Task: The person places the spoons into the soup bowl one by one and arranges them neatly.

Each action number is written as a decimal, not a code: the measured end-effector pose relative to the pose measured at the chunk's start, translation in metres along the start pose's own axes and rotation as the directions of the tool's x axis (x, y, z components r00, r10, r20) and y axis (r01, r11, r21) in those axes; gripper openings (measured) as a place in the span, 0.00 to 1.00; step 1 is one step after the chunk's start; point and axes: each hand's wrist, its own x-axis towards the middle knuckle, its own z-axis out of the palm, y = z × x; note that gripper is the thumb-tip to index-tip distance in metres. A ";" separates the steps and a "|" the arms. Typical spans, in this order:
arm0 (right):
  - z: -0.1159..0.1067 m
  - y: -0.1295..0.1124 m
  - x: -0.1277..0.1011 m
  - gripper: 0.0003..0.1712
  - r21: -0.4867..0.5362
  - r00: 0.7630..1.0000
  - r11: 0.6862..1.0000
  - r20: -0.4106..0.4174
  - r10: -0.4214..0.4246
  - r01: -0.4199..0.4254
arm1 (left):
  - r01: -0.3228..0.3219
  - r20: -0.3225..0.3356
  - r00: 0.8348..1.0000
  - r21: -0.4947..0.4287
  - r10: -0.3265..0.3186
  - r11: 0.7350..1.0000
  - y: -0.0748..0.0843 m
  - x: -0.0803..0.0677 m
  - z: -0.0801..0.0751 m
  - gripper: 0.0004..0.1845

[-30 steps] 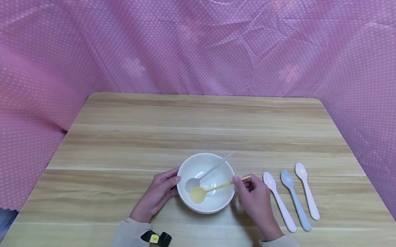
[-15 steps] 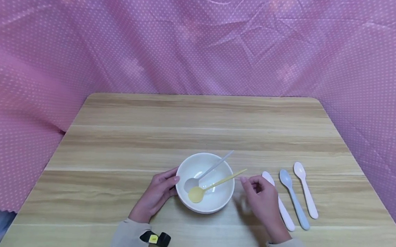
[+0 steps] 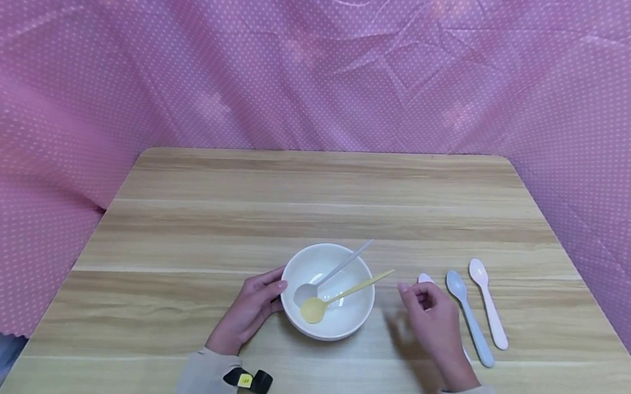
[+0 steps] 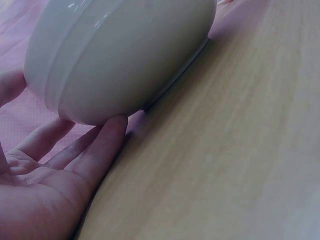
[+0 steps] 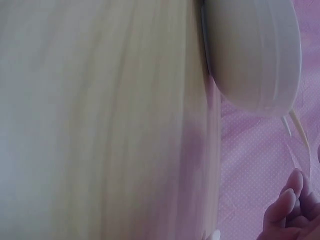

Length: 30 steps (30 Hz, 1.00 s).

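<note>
A white bowl [image 3: 300,269] stands on the table near its front. My left hand [image 3: 253,309] holds it from the left, thumb at the rim and fingertips against its lower wall, as the left wrist view shows. Inside lean a pale grey spoon [image 3: 305,294] and a yellow spoon [image 3: 313,310], their handles sticking out over the right rim. My right hand [image 3: 434,324] hovers right of the bowl, fingers loosely curled around nothing. Beneath it lies a pale pink spoon [image 3: 425,278], mostly covered by the hand.
To the right of that hand, a blue spoon [image 3: 471,320] and a pale pinkish-white spoon [image 3: 489,306] lie side by side on the wooden table [image 3: 270,212]. Pink dotted cloth [image 3: 314,67] hangs behind and along both sides.
My right hand has let go of the yellow spoon's handle and drawn away rightward, over the nearest pink spoon. The yellow handle now rests on the bowl's rim. My left hand stays put.
</note>
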 end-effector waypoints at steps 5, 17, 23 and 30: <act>-0.005 0.004 0.000 0.22 -0.011 1.000 1.000 -0.003 0.000 0.000 | 0.002 0.000 1.000 0.001 -0.002 1.000 0.000 0.000 0.000 0.28; -0.014 0.012 0.002 0.12 -0.064 0.999 0.997 -0.034 -0.035 0.033 | 0.011 -0.003 1.000 0.000 -0.011 1.000 0.000 0.000 0.000 0.30; -0.020 0.016 0.003 0.08 -0.103 0.999 0.994 0.003 -0.043 0.043 | 0.013 -0.003 1.000 -0.008 -0.013 1.000 0.001 0.000 0.000 0.29; -0.026 0.020 0.004 0.08 -0.186 0.998 0.981 0.046 -0.043 0.051 | 0.011 0.001 1.000 -0.011 -0.011 1.000 0.001 0.000 -0.001 0.29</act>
